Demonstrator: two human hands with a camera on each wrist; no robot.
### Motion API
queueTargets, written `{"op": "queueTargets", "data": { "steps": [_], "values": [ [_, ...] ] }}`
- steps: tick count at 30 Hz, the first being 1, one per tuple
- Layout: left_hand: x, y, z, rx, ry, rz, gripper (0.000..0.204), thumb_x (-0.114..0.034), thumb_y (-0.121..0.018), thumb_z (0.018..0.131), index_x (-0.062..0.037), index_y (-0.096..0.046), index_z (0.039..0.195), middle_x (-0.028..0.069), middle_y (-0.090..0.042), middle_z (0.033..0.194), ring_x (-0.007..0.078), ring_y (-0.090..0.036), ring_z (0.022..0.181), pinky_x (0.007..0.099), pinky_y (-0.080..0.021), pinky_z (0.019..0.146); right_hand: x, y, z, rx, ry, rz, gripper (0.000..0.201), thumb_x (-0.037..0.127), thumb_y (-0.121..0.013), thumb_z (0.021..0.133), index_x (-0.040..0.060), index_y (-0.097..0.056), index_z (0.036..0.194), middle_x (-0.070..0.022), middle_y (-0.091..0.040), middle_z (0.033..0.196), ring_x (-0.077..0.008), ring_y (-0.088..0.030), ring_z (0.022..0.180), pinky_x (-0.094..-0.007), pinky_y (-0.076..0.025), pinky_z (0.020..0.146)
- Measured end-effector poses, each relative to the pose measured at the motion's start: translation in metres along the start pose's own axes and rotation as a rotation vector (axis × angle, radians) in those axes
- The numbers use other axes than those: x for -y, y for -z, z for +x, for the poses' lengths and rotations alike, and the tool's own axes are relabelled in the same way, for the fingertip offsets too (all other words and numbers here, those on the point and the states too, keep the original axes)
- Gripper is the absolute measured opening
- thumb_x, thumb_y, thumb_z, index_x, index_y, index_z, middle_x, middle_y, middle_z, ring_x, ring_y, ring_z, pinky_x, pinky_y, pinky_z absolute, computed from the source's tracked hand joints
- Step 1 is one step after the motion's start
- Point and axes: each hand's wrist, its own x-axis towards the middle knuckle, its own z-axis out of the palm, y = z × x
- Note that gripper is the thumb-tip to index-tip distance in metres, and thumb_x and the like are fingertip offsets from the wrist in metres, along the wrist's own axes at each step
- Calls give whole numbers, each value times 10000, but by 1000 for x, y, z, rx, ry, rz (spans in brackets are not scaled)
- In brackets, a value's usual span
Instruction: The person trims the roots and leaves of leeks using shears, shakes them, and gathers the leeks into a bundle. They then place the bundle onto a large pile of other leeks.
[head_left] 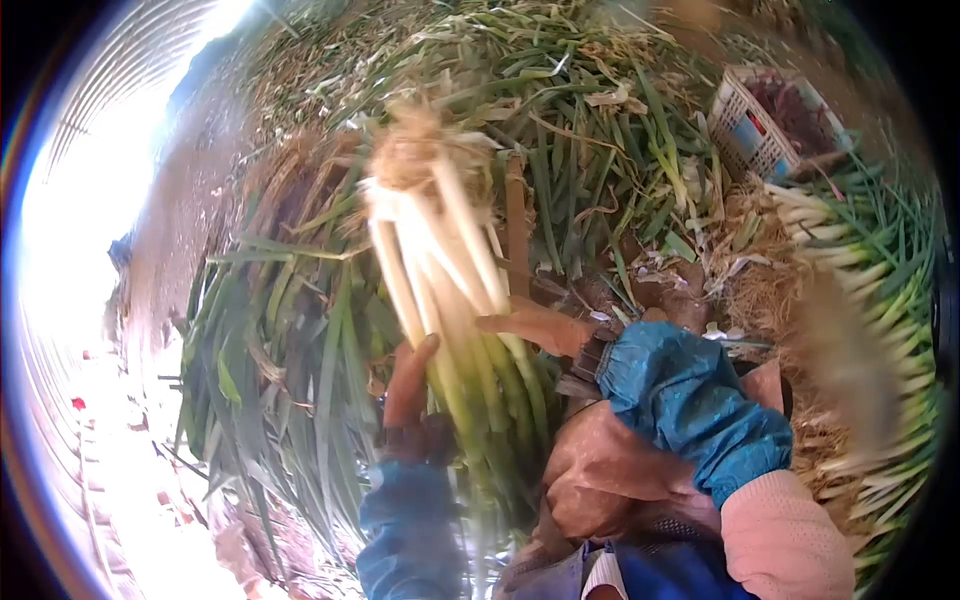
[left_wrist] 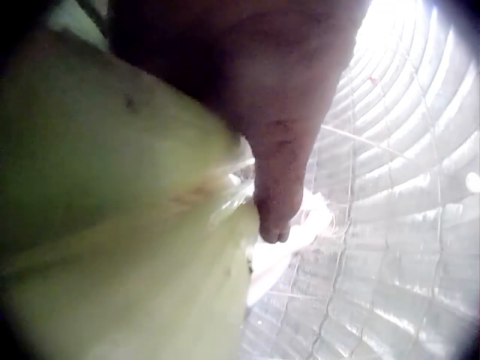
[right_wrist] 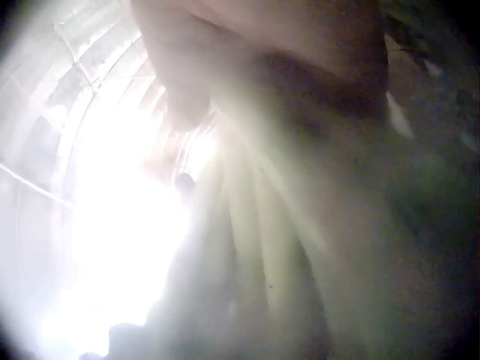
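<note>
The left hand [head_left: 407, 385] and right hand [head_left: 540, 325], both partly closed, gripped a bunch of green onions [head_left: 440, 270]; more onions [head_left: 900, 330] lay in a row.

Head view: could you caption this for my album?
Left hand and right hand hold a bundle of white-and-green stalks near heaped leaves.

Crate, pale, latticed [head_left: 735, 120], upper right of head view, with dark reddish contents [head_left: 790, 108]; leaf litter [head_left: 570, 65], green and straw-coloured, heaped, upper middle; ribbed translucent wall [head_left: 90, 115], curved, far left; small red item [head_left: 78, 403], indistinct, lower left
</note>
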Motion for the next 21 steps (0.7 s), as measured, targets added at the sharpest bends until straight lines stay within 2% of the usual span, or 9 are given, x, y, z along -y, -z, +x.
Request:
{"op": "queueTargets", "data": {
  "steps": [5, 6, 8, 9, 12, 16, 17, 19, 21],
  "values": [
    [3, 41, -21, 119, -69, -369, 682, -446, -492, 869, 10, -296, 1337, 204, -473, 1220, 296, -495, 1108, 405, -425, 955, 31, -62, 32, -37, 152, 104, 647, 407, -609, 816, -4, -432, 1284, -217, -498, 1231, -297, -458, 1160, -365, -339, 981],
    [2, 44, -26, 175, -126, -371, 672, -440, -483, 878, 14, -294, 1337, 212, -469, 1226, 297, -493, 1113, 414, -427, 953, 30, -68, 33, -80, 86, 44, 636, 383, -627, 810, 4, -434, 1284, -196, -507, 1228, -271, -470, 1142, -351, -347, 972],
    [-2, 38, -34, 82, -123, -332, 654, -416, -479, 887, 24, -293, 1334, 214, -471, 1224, 297, -495, 1114, 418, -427, 951, 32, -74, 38, -154, -45, -84, 620, 334, -662, 798, 19, -439, 1284, -155, -524, 1224, -220, -494, 1107, -323, -364, 953],
    [-4, 33, -37, 35, -119, -314, 645, -404, -477, 892, 29, -293, 1333, 215, -472, 1222, 297, -496, 1114, 420, -427, 950, 32, -75, 37, -188, -39, -49, 552, 348, -659, 795, 5, -515, 1203, -154, -586, 1117, -224, -544, 1018, -321, -393, 908],
    [-10, 17, -22, 145, -93, -351, 627, -400, -467, 896, 47, -314, 1308, 204, -492, 1199, 286, -521, 1070, 406, -442, 924, 22, -65, 39, -291, -117, -46, 519, 355, -648, 798, -3, -550, 1161, -149, -617, 1048, -223, -563, 974, -316, -407, 881],
    [-9, -3, 5, 148, 48, -184, 478, -311, -537, 870, 14, -460, 1213, 145, -540, 1138, 237, -567, 957, 321, -462, 838, -16, -48, 31, -477, -98, 77, 515, 455, -611, 795, -28, -627, 976, -138, -645, 813, -236, -623, 713, -329, -475, 619],
    [-7, -8, 9, 195, 140, -266, 462, -309, -564, 860, 7, -502, 1191, 113, -581, 1084, 221, -571, 960, 309, -453, 835, -39, -40, 35, -456, -96, 141, 463, 412, -623, 804, -15, -632, 985, -125, -652, 850, -198, -619, 726, -316, -473, 638],
    [67, 21, 51, 255, -143, -11, 464, -302, -570, 863, 3, -502, 1206, 94, -599, 1067, 202, -571, 969, 305, -445, 837, -39, -35, 23, -473, -109, 377, 403, 355, -637, 812, -1, -631, 1000, -105, -650, 882, -165, -607, 757, -305, -472, 669],
    [35, 0, 48, 198, -132, 49, 459, -296, -571, 868, -1, -508, 1214, 86, -605, 1077, 181, -565, 989, 303, -434, 855, -15, -27, 5, -361, -100, 35, 362, 203, -479, 891, 30, -505, 1208, -148, -535, 1161, -234, -498, 1069, -329, -365, 923]
  ]
}}
